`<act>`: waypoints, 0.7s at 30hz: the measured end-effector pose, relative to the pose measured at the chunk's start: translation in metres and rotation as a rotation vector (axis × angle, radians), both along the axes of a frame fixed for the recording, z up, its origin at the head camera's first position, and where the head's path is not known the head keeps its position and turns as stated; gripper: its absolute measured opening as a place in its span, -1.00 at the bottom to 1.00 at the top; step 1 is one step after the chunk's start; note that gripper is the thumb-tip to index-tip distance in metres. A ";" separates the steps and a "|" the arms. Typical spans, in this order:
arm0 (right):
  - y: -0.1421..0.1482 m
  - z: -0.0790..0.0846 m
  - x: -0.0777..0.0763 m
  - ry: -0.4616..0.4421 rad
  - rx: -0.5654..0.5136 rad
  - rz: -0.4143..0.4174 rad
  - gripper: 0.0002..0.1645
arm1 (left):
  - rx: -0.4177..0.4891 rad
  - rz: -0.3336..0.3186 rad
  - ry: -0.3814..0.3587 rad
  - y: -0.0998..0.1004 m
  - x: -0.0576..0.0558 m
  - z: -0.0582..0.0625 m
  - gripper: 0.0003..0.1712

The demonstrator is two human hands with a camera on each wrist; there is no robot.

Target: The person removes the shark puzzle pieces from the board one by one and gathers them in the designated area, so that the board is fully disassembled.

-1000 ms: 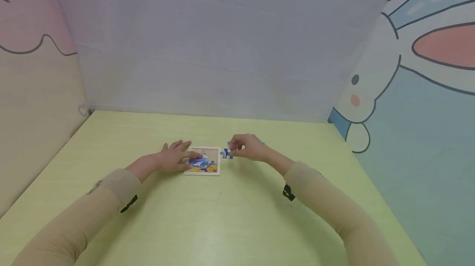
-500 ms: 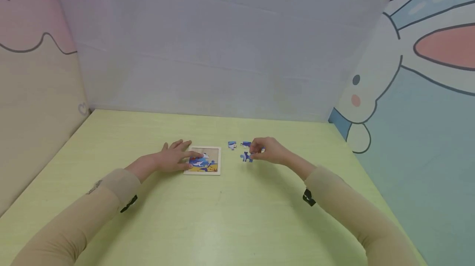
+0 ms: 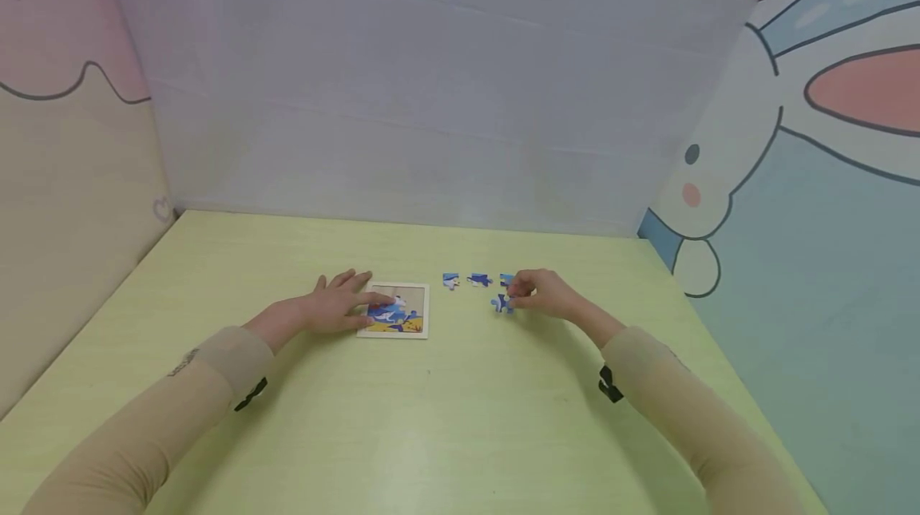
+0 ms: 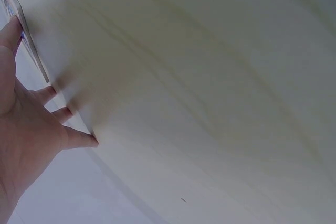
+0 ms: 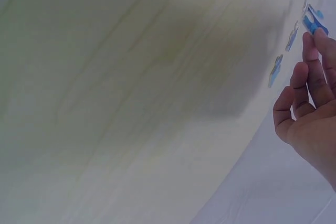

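Observation:
A square puzzle tray [image 3: 427, 312] with a pale rim lies on the table, partly filled with a blue and yellow picture. The upper part of its inside shows bare wood. My left hand [image 3: 329, 310] is spread at the tray's left side, thumb and a finger resting on it and the other fingers touching the table beyond. My right hand [image 3: 546, 294] pinches a blue and white jigsaw piece [image 3: 501, 304] between thumb and fingertips, off to the right of the tray. The same pinch shows in the right wrist view, with the piece [image 5: 314, 26] at the fingertips.
Behind the held piece, a row of loose jigsaw pieces lies on the table: a left one [image 3: 450, 281], a middle one [image 3: 479, 280] and one [image 3: 506, 279] partly behind my right hand. A pale wall [image 3: 402, 100] closes off the table's far edge.
My right hand has moved right, away from the tray, carrying the jigsaw piece. The loose pieces behind it have come into fuller view. The left hand has stayed in place on the tray.

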State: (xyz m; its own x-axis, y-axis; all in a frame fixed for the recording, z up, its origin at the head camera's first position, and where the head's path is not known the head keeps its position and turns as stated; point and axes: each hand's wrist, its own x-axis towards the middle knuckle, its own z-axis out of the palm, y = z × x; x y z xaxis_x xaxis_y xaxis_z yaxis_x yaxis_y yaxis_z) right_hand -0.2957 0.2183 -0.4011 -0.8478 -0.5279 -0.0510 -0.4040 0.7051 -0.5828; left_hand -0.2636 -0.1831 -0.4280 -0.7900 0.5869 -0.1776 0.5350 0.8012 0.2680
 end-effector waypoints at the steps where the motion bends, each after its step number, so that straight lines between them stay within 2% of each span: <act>1: 0.001 -0.001 -0.001 -0.006 -0.001 -0.008 -0.83 | -0.002 0.000 0.001 0.000 0.000 0.000 -0.44; 12: 0.011 -0.017 -0.013 -0.057 -0.002 -0.109 -0.85 | 0.000 0.000 0.000 -0.001 -0.001 -0.003 -0.43; 21: 0.012 -0.023 -0.018 -0.044 0.040 -0.091 -0.88 | 0.000 0.004 0.000 -0.001 -0.001 -0.003 -0.42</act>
State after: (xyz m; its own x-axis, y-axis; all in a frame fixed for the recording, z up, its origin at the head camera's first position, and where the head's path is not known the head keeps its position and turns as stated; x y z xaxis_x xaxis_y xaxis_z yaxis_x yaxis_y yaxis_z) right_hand -0.3135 0.2300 -0.4237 -0.8888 -0.4452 -0.1089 -0.3115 0.7610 -0.5690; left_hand -0.2648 -0.1839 -0.4305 -0.7924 0.5837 -0.1771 0.5318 0.8033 0.2682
